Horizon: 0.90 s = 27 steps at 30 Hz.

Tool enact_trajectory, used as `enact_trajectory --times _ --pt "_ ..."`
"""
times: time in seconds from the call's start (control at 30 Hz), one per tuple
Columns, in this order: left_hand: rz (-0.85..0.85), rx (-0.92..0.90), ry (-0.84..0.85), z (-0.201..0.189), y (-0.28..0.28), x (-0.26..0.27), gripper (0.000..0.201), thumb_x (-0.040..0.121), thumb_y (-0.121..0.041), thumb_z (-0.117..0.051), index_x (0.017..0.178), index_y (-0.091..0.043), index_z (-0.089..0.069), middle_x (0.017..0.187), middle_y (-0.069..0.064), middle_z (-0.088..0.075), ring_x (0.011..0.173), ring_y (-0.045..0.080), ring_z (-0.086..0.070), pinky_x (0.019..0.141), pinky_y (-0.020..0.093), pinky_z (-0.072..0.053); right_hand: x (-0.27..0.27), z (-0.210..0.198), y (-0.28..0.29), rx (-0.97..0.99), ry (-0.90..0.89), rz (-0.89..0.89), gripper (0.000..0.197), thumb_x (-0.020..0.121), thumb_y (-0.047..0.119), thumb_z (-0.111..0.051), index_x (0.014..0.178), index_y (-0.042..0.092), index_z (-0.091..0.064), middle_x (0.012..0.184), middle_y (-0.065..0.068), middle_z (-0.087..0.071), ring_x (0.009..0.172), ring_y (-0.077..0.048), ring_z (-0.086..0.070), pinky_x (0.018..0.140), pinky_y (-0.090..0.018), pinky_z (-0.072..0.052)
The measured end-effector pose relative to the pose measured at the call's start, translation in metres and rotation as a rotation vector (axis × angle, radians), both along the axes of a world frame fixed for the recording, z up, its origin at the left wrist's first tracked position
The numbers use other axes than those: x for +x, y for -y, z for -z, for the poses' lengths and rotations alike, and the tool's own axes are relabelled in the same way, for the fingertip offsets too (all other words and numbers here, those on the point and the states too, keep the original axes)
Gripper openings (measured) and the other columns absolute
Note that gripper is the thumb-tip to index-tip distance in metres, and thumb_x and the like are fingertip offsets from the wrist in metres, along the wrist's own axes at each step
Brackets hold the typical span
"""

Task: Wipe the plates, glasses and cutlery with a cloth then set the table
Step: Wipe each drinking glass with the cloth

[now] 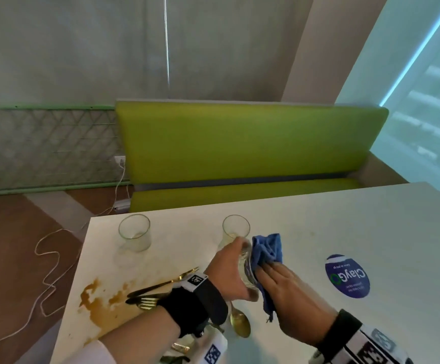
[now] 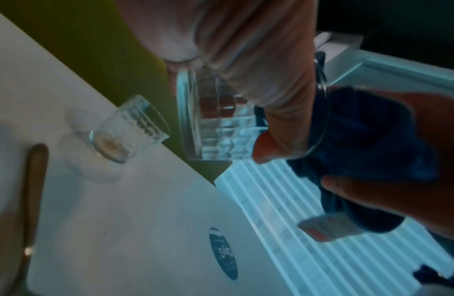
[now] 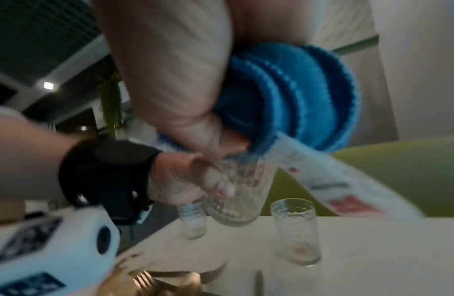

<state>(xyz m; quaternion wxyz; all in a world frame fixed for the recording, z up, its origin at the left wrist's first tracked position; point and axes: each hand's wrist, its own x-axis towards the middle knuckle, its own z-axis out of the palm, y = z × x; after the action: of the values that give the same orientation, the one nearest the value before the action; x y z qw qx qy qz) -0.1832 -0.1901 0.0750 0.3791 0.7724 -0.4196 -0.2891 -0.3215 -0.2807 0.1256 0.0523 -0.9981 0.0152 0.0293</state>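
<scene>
My left hand (image 1: 229, 269) grips a clear patterned glass (image 1: 246, 269) tilted above the white table (image 1: 345, 219). My right hand (image 1: 287, 290) holds a blue cloth (image 1: 266, 250) against the glass's open end. In the left wrist view the cloth (image 2: 360, 150) fills the mouth of the held glass (image 2: 213, 120). The right wrist view shows the cloth (image 3: 284, 96) bunched over the held glass (image 3: 238, 190), with its white label (image 3: 347, 180) hanging down. Two more glasses (image 1: 134, 236) (image 1: 236, 228) stand upright near the table's far edge. Gold and black cutlery (image 1: 161, 287) and a gold spoon (image 1: 239, 321) lie under my left wrist.
A brown sauce stain (image 1: 100, 303) spreads over the table's left front. A round blue sticker (image 1: 347, 275) sits to the right of my hands. A green bench (image 1: 239, 153) stands behind the table. A white cable (image 1: 48, 258) trails across the floor at left.
</scene>
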Motion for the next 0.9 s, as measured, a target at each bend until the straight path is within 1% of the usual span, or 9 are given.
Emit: enact_trajectory --times 0.1,0.23,0.3,0.43,0.53,0.67,0.77,0.83,0.9 --pt "0.200 0.048 0.159 -0.026 -0.019 0.000 0.071 0.050 -0.025 -0.083 0.106 -0.028 -0.041 0.106 -0.004 -0.054 0.094 0.017 -0.057 0.081 0.037 -0.054 0.003 -0.012 -0.007 0.155 -0.212 -0.068 0.051 0.079 0.004 -0.054 0.129 0.013 -0.046 0.133 0.000 -0.047 0.117 -0.018 -0.049 0.086 -0.007 -0.033" --pt "0.377 0.000 0.393 -0.044 -0.033 -0.006 0.065 0.051 -0.024 -0.086 0.101 -0.015 -0.045 0.102 0.005 -0.051 0.086 0.019 -0.048 0.073 0.033 -0.046 0.010 -0.001 -0.027 0.210 -0.310 -0.084 0.046 0.082 0.005 -0.051 0.128 0.009 -0.048 0.133 -0.007 -0.048 0.118 -0.028 -0.049 0.093 -0.025 -0.041" --pt "0.365 -0.102 0.478 -0.043 -0.042 -0.005 0.059 0.051 -0.022 -0.084 0.096 -0.011 -0.047 0.096 0.006 -0.052 0.080 0.015 -0.040 0.070 0.028 -0.037 0.014 0.003 -0.030 0.298 -0.356 -0.003 0.039 0.078 0.008 -0.047 0.117 0.006 -0.053 0.117 -0.014 -0.057 0.105 -0.031 -0.056 0.081 -0.029 -0.043" --pt "0.264 -0.338 0.694 -0.027 -0.055 -0.006 0.062 0.046 -0.030 -0.079 0.098 -0.014 -0.048 0.097 0.002 -0.053 0.085 0.017 -0.050 0.076 0.031 -0.044 0.020 -0.006 -0.041 1.061 -0.234 0.294 0.036 0.059 0.002 -0.053 0.094 0.007 -0.061 0.084 -0.008 -0.064 0.079 -0.012 -0.067 0.073 -0.024 -0.055" --pt "0.259 -0.389 0.719 -0.030 -0.057 0.005 0.063 0.047 -0.033 -0.078 0.100 -0.016 -0.049 0.097 0.003 -0.058 0.085 0.022 -0.059 0.078 0.031 -0.049 0.025 -0.010 -0.048 1.499 -0.183 0.503 0.025 0.044 -0.014 -0.047 0.063 -0.005 -0.060 0.061 -0.015 -0.062 0.054 -0.024 -0.062 0.049 -0.027 -0.051" --pt "0.319 -0.078 0.562 -0.046 -0.067 0.010 0.065 0.044 -0.025 -0.085 0.095 -0.017 -0.045 0.090 0.002 -0.055 0.079 0.020 -0.052 0.069 0.033 -0.050 0.033 -0.011 -0.048 0.626 -0.373 0.081 0.030 0.079 0.001 -0.058 0.107 -0.006 -0.057 0.104 -0.020 -0.064 0.083 -0.024 -0.058 0.074 -0.025 -0.047" --pt "0.346 0.044 0.356 -0.045 -0.068 0.004 0.067 0.046 -0.025 -0.088 0.095 -0.018 -0.043 0.092 0.004 -0.055 0.082 0.025 -0.056 0.070 0.043 -0.053 0.030 0.004 -0.050 -0.083 -0.295 -0.310 0.023 0.063 0.019 -0.073 0.086 0.017 -0.072 0.083 0.000 -0.072 0.069 -0.013 -0.067 0.060 -0.020 -0.052" --pt "0.335 0.041 0.315 -0.047 -0.069 0.003 0.068 0.046 -0.024 -0.088 0.095 -0.021 -0.041 0.093 0.003 -0.055 0.083 0.025 -0.058 0.070 0.045 -0.054 0.029 0.009 -0.054 -0.146 -0.254 -0.218 0.036 0.036 0.033 -0.086 0.069 0.025 -0.074 0.067 0.010 -0.071 0.058 -0.006 -0.068 0.051 -0.016 -0.054" --pt "0.310 0.047 0.344 -0.047 -0.071 0.003 0.068 0.046 -0.024 -0.088 0.095 -0.022 -0.041 0.092 0.000 -0.052 0.083 0.023 -0.056 0.070 0.041 -0.054 0.032 0.007 -0.058 -0.190 -0.234 -0.287 0.040 0.051 0.024 -0.085 0.089 0.019 -0.072 0.090 0.003 -0.073 0.083 -0.011 -0.069 0.069 -0.020 -0.055"
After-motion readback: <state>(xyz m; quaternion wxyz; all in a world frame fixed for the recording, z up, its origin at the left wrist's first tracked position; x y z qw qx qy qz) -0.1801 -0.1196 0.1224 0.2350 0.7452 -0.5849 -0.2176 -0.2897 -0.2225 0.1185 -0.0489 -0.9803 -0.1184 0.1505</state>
